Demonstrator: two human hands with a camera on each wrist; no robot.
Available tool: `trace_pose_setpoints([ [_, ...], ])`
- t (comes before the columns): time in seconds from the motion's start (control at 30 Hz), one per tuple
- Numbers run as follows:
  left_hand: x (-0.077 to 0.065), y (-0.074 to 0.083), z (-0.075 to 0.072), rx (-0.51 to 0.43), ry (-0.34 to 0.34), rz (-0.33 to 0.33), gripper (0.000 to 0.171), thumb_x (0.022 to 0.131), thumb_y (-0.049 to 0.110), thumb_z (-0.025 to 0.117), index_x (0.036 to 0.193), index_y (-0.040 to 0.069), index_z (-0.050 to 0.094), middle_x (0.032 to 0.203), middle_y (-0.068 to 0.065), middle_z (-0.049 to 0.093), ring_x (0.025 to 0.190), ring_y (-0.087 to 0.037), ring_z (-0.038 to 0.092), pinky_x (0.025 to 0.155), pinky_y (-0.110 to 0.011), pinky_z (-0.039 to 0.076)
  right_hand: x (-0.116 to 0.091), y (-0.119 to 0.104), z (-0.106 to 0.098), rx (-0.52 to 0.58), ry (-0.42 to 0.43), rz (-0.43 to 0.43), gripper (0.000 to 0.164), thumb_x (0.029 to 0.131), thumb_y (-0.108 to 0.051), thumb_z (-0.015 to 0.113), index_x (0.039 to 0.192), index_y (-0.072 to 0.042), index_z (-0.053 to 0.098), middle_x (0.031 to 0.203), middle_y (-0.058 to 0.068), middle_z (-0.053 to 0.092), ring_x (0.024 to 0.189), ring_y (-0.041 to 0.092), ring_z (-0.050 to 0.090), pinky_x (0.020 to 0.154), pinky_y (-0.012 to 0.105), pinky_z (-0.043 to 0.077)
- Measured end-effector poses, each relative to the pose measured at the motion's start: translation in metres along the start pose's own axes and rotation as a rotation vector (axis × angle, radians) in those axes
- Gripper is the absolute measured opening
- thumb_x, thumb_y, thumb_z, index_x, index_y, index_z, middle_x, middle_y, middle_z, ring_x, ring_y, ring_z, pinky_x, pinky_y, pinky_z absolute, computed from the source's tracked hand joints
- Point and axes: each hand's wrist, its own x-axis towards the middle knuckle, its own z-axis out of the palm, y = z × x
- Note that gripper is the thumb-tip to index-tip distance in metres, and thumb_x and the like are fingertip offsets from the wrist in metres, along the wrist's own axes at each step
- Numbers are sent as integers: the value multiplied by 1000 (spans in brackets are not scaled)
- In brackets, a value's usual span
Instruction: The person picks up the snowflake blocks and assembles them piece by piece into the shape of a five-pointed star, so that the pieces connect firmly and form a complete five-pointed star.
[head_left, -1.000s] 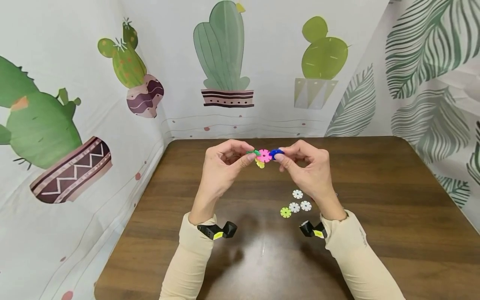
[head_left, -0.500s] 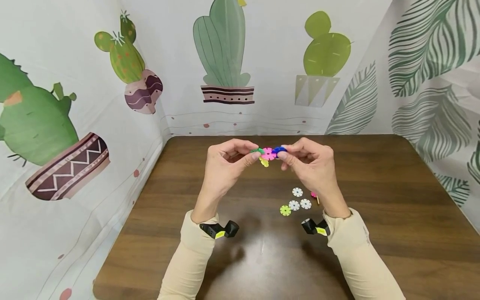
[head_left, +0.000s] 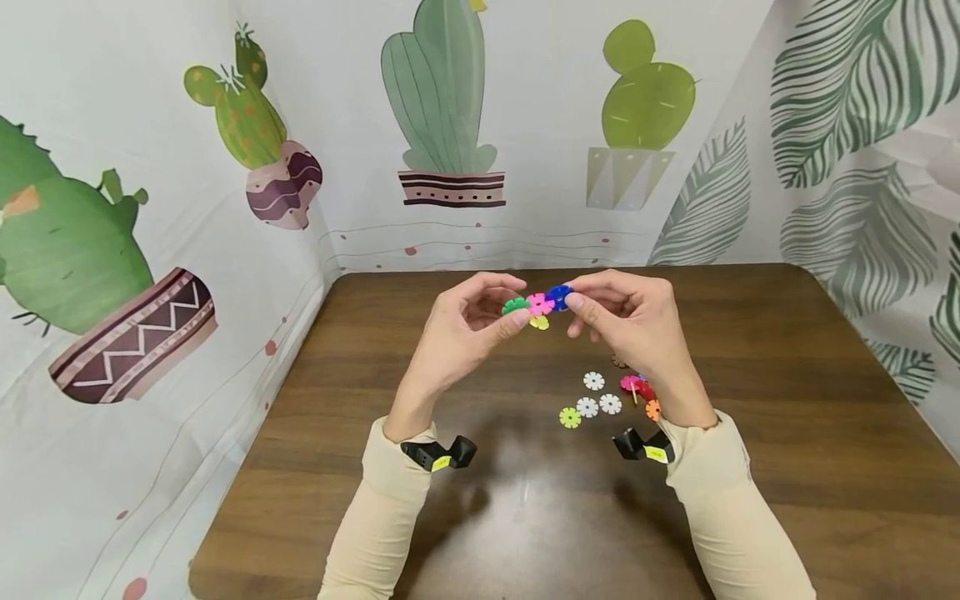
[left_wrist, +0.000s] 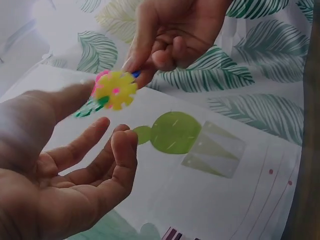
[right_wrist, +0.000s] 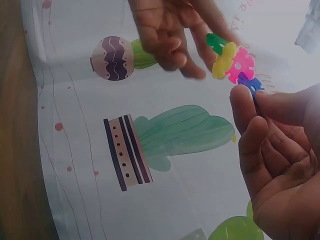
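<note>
Several notched plastic snowflake discs are joined into one small cluster held above the far half of the table. A pink disc (head_left: 540, 303) sits in the middle, with a green disc (head_left: 513, 306) on its left, a yellow disc (left_wrist: 120, 92) below and a blue disc (head_left: 558, 297) on its right. My right hand (head_left: 633, 325) pinches the blue disc between thumb and index finger. Beside the green disc is my left hand (head_left: 467, 327), its thumb tip right at the disc's edge and its other fingers spread away from it.
On the brown table (head_left: 375, 367) lie loose white discs (head_left: 587, 407), a lime disc (head_left: 570, 417) and an orange disc (head_left: 653, 409). Magenta and red discs (head_left: 637, 386) lie partly behind my right wrist. A cactus-print cloth (head_left: 525, 233) hangs behind the table.
My left fingers have parted from the green disc, which they pinched before. The cluster has shifted slightly right and turned, showing more of the discs' faces. More loose discs show beside my right wrist.
</note>
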Motion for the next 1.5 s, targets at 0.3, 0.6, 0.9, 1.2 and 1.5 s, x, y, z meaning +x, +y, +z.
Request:
trace_pose_setpoints([
  [0.3,2,-4,17,-75,-4,45,39,91,15,87,127,18,74,115,-1,79,89,-19,73,78,-30,64,1,1,2,13,-35,47,12,96,-5,80,107,0,80,73,7,79,58,14,72,50,23,53],
  [0.6,1,-5,16,5,-17,31,28,91,20,87,117,21,77,105,0,78,83,-17,71,75,-39,64,2,1,2,-136,-42,-30,11,93,-8,84,103,-12,85,76,4,71,59,14,67,50,23,49],
  [0.9,4,-6,17,18,-11,38,14,97,22,81,110,17,76,100,-4,79,87,-17,74,76,-28,62,3,2,3,-214,-50,-97,14,92,-7,85,102,-15,86,74,-1,71,56,10,62,48,22,46],
  [1.2,5,-8,18,48,-26,15,8,99,20,78,104,14,76,98,-5,79,83,-23,73,72,-27,62,2,1,1,-250,-99,-88,14,93,-10,84,103,-19,85,75,2,72,58,10,63,51,22,49],
  [1.5,4,-8,16,39,7,-1,7,98,20,81,100,14,79,91,-6,80,77,-23,75,69,-26,62,3,3,-30,-270,-19,41,15,98,-12,80,112,-10,83,73,-2,72,59,13,65,47,25,50],
])
